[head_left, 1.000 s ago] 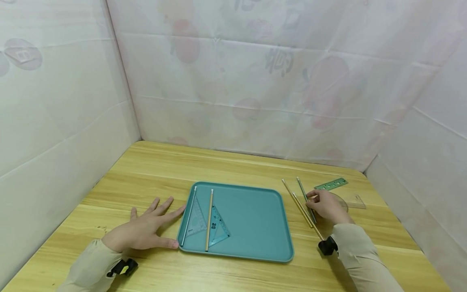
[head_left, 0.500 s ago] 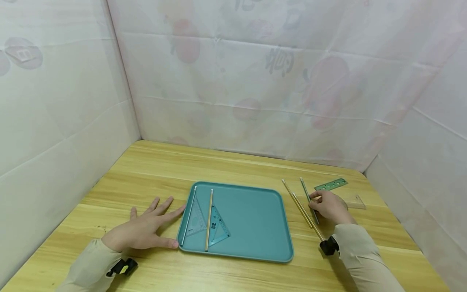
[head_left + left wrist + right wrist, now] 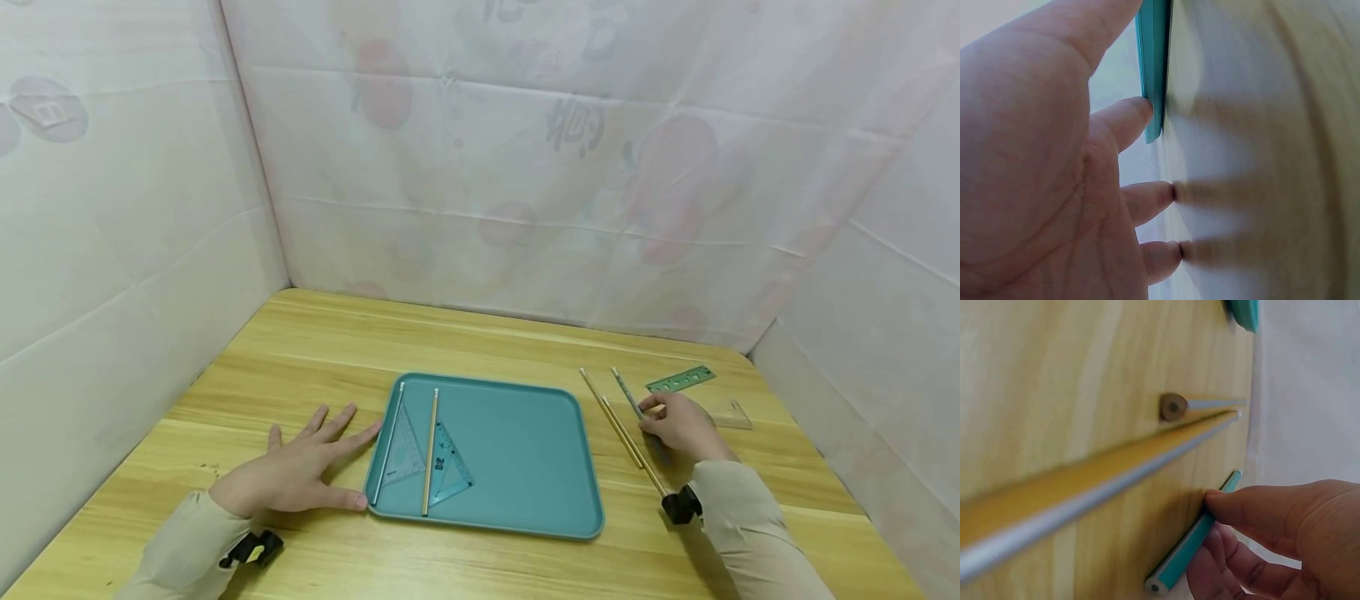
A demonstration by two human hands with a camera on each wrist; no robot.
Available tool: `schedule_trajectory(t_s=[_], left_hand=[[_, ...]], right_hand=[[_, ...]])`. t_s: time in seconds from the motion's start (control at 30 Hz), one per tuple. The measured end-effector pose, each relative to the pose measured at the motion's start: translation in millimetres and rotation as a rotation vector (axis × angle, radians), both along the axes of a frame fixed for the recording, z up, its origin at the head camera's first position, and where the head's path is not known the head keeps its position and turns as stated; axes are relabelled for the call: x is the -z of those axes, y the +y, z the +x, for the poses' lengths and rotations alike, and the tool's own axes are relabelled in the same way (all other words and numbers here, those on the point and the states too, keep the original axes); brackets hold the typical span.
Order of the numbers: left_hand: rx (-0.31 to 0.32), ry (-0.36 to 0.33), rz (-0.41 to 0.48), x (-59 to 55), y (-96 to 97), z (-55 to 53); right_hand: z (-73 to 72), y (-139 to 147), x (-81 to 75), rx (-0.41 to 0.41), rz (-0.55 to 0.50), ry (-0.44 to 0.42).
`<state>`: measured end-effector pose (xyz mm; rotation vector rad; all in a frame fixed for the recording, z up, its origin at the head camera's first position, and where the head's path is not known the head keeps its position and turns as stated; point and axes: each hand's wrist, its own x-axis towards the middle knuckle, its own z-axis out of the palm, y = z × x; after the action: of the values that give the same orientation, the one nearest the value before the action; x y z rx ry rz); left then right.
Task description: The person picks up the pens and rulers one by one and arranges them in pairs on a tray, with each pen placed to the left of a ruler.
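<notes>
My right hand [image 3: 682,425] pinches a green pencil [image 3: 1188,550] between thumb and fingers, right of the tray. In the right wrist view its unsharpened end points toward the camera, and the pencil lies close over the tabletop. My left hand [image 3: 292,475] rests with fingers spread on the table, thumb and index fingertip against the left edge of a teal tray [image 3: 525,467]. Inside the tray, at its left, lie a silvery pencil [image 3: 387,446], a yellow pencil [image 3: 431,450], a clear set square [image 3: 407,462] and a blue set square [image 3: 452,483].
Two yellow pencils, one nearer the tray [image 3: 611,417] and one nearer my wrist [image 3: 647,467], lie left of my right hand. Behind it is a green ruler [image 3: 681,379]. A clear plastic piece [image 3: 737,415] shows partly past the hand. Pale cloth walls [image 3: 525,167] enclose the wooden table.
My right hand has shifted slightly right and toward me, and its grip has slid along the green pencil, whose angle has changed a little. My left hand and the tray have stayed put.
</notes>
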<state>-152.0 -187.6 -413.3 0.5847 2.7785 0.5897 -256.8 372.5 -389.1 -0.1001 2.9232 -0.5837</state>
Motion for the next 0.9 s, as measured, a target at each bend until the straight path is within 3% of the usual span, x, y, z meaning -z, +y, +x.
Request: schedule_trajectory(t_s=[0.9], left_hand=[[0.004, 0.007, 0.000, -0.3, -0.7, -0.8]], right_hand=[[2.1, 10.4, 1.9, -0.023, -0.008, -0.003]])
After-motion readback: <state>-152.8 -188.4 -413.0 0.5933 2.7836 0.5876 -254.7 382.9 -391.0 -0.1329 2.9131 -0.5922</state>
